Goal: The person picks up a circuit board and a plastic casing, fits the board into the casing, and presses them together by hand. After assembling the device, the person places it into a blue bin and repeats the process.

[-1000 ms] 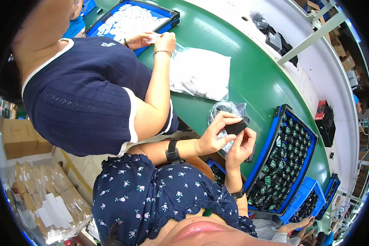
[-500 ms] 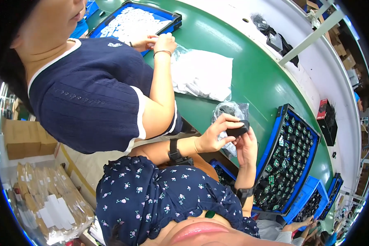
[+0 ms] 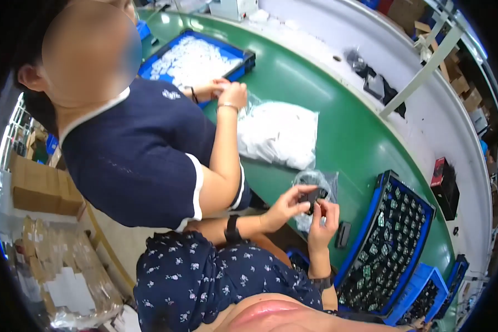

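My left hand (image 3: 285,210) is closed, gripping a small black plastic part (image 3: 315,198) between thumb and fingers. My right hand (image 3: 323,224) pinches at the near side of the same part; whether a second small piece sits in its fingertips I cannot make out. Just right of my right hand, a black oblong casing (image 3: 343,234) lies at the table edge. Behind the held part is a crumpled clear plastic bag (image 3: 329,180).
On the green table (image 3: 346,133), a tray of small circuit boards (image 3: 390,221) stands at right, beside a blue crate (image 3: 420,290). A co-worker (image 3: 138,144) at left handles something near a bag of white pieces (image 3: 279,133) and a tray of white parts (image 3: 193,60).
The view has shifted, so the table things sit lower. My right fingers have curled into a pinch at the part. The black oblong casing beside my right hand now shows.
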